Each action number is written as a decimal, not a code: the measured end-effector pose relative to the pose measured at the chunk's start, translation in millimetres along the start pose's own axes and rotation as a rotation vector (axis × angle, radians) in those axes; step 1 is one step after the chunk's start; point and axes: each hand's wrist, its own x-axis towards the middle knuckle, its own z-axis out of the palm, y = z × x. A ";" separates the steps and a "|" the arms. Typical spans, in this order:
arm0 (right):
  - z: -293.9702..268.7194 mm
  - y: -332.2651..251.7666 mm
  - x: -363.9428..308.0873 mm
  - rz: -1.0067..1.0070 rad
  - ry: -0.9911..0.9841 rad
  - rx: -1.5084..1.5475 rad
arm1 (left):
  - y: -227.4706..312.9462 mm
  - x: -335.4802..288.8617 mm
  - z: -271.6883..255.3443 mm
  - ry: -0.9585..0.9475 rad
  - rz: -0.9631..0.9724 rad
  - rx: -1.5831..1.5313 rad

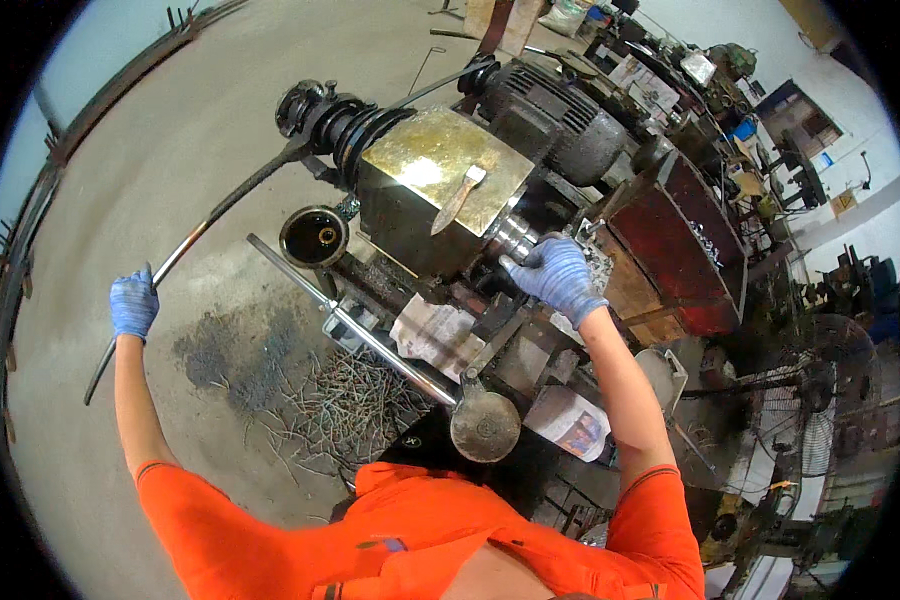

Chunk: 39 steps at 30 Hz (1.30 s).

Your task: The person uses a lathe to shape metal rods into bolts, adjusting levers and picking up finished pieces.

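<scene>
At frame left, my left hand grips a metal bar, presumably steadying it; right of centre, my right hand is beside the shiny spindle, grasp unclear.

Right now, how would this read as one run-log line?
left hand: grips rod | right hand: by shiny cylinder | brush: on metal cover

Thin metal pieces lie heaped beside a dark stain on the grey floor, 1 flat brush lies farther off, and a fan stands far right.
</scene>
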 end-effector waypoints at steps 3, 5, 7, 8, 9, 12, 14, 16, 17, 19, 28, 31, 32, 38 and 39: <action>4.7 7.4 -1.1 -0.097 0.052 -0.009 | 24.4 13.2 -30.2 -0.304 -0.303 -0.137; -3.6 2.9 -12.9 -0.142 0.160 -0.009 | 50.4 8.2 -30.7 0.064 -0.261 -0.488; -17.8 17.2 -26.9 -0.217 0.398 0.056 | 109.4 8.3 -51.6 0.427 -0.246 -0.849; -24.2 24.2 -35.9 -0.256 0.512 0.086 | 145.7 0.3 -70.7 0.593 -0.270 -1.023; -34.7 23.7 -49.4 -0.213 0.519 0.164 | 179.4 -23.9 -32.5 0.461 -0.479 -1.372; -41.3 60.0 -93.0 -0.198 0.699 0.201 | 276.9 -46.9 43.6 -0.329 -0.123 -1.331; -39.4 93.0 -129.5 -0.046 0.668 0.128 | 332.5 -51.6 12.9 -0.568 0.029 -0.817; -32.6 122.2 -166.0 0.041 0.618 0.071 | 343.6 -56.4 50.2 -0.461 0.228 -0.670; -31.7 129.5 -184.4 0.083 0.606 0.056 | 344.5 -57.6 70.4 -0.411 0.326 -0.594; -13.8 167.1 -224.2 0.179 0.551 0.083 | 331.8 -23.1 69.8 -0.626 0.246 -0.999; 59.9 340.5 -377.8 0.750 0.468 0.017 | 293.2 1.0 21.3 -0.495 0.304 -0.485; 65.0 379.6 -417.9 0.908 0.158 -0.097 | 255.2 -2.1 37.5 -0.481 0.110 -0.649; 72.7 396.6 -428.6 0.949 0.055 -0.136 | 240.9 -1.4 55.1 -0.409 0.082 -0.747; 96.0 422.4 -456.4 1.162 -0.047 -0.242 | 212.0 15.6 6.1 -0.340 -0.479 -1.647; 103.8 420.8 -460.7 1.137 0.025 -0.301 | 213.5 17.7 1.1 -0.276 -0.515 -1.669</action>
